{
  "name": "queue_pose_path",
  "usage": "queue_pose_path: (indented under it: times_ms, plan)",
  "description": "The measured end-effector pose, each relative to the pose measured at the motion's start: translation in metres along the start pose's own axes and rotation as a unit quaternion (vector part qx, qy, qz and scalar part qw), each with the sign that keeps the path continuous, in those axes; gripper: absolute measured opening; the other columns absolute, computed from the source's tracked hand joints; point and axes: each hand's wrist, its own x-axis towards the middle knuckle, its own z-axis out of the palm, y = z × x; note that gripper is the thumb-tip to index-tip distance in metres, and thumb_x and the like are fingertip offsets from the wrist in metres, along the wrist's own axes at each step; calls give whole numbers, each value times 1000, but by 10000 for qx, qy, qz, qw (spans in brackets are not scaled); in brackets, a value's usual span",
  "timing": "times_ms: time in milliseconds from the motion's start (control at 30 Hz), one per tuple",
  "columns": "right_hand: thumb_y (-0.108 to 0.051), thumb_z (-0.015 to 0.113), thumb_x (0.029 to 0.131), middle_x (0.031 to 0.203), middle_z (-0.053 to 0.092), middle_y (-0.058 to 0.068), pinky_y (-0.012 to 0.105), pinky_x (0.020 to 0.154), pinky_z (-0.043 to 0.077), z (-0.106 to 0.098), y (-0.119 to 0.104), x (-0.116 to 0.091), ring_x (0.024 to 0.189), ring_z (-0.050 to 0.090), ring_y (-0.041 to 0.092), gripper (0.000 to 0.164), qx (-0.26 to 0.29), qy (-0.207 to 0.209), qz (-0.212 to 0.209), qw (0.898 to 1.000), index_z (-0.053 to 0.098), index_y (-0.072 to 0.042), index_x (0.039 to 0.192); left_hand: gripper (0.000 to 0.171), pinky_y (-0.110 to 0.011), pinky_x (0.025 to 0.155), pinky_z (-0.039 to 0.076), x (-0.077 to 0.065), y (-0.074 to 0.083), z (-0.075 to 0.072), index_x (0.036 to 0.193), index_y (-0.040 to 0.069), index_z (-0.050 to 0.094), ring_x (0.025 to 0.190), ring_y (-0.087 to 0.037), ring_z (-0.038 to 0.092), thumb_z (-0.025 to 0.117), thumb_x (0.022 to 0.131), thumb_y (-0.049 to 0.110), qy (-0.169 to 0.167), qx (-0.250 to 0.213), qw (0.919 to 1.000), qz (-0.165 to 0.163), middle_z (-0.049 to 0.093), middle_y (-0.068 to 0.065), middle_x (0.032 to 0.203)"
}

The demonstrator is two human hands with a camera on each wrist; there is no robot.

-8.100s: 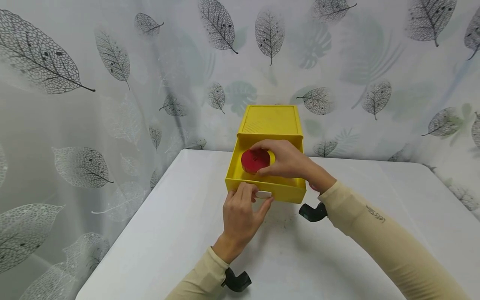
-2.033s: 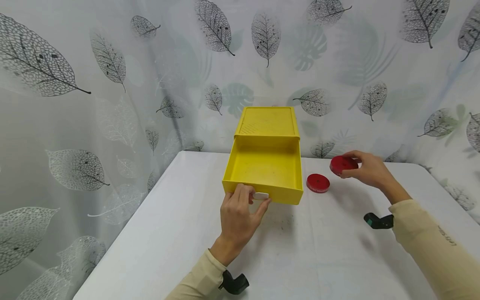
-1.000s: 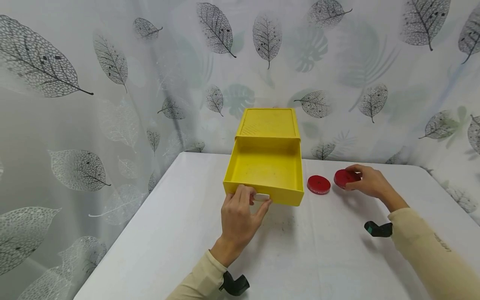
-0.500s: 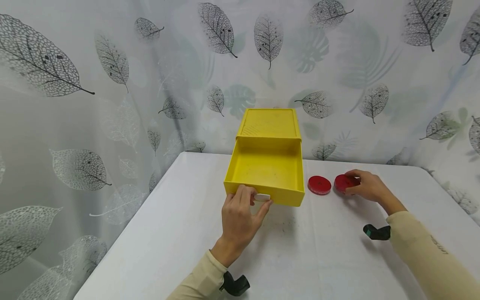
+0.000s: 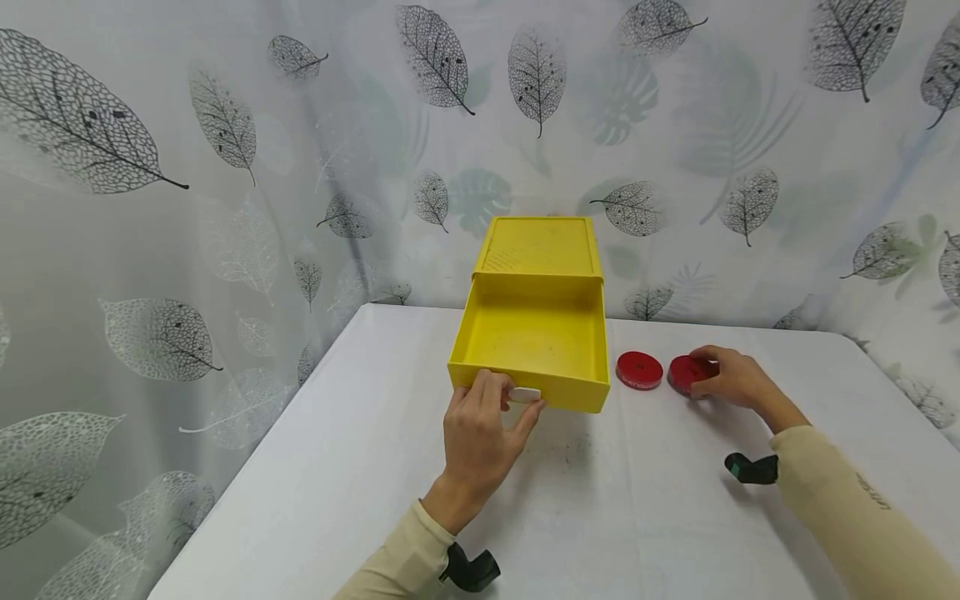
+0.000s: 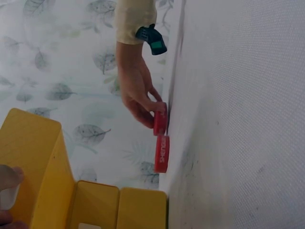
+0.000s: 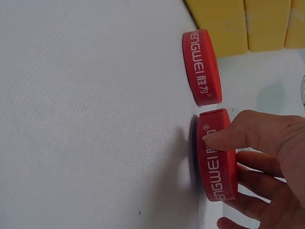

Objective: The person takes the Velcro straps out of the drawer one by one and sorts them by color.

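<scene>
My left hand (image 5: 480, 437) holds the white handle (image 5: 524, 394) of a pulled-out yellow drawer (image 5: 528, 329), thumb and fingers on either side of it. The drawer's inside is bare. To the right, my right hand (image 5: 738, 379) grips a roll of red tape (image 5: 688, 375) by its rim, low at the tabletop; the right wrist view shows the thumb (image 7: 228, 138) on the printed outer side. A dark shadow lies along that roll's underside. A second roll of red tape (image 5: 639, 370) lies flat between it and the drawer, white lettering on its side.
The yellow box body (image 5: 537, 246) stands behind the drawer, near the back edge of the white table (image 5: 337, 467). In the left wrist view, more yellow drawer fronts (image 6: 95, 205) stack below the pulled-out one. A leaf-patterned curtain (image 5: 360, 125) hangs around the back and left.
The right hand has carried the roll of red tape from inside the drawer rightward, then lowered it beside the other roll. The left hand has stayed on the handle.
</scene>
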Motion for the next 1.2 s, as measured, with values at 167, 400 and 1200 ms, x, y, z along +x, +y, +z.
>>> queue_pose_path:
  times_ms: [167, 400, 1200]
  plan:
    - [-15, 79, 87, 127, 54, 38, 66, 93, 47, 3, 3, 1, 115, 50, 53, 66, 1, -25, 36, 10000, 49, 14, 138, 52, -33, 67, 48, 0, 0, 0, 97, 4, 56, 70, -17, 55, 97, 73, 25, -17, -12, 10000, -17, 52, -5, 83]
    - [-15, 78, 88, 128, 53, 38, 67, 94, 47, 3, 3, 1, 116, 49, 54, 66, 22, -77, 60, 9999, 47, 15, 139, 51, -34, 68, 49, 1, 0, -1, 97, 4, 56, 71, -17, 55, 97, 73, 24, -23, -42, 10000, -21, 52, -5, 84]
    - [-15, 78, 89, 133, 49, 41, 66, 93, 49, 4, 4, 0, 120, 46, 57, 71, 121, -173, 117, 9997, 42, 15, 142, 49, -33, 68, 48, 0, 0, -1, 98, 5, 56, 72, -16, 55, 94, 79, 30, -55, -40, 10000, -55, 53, -4, 84]
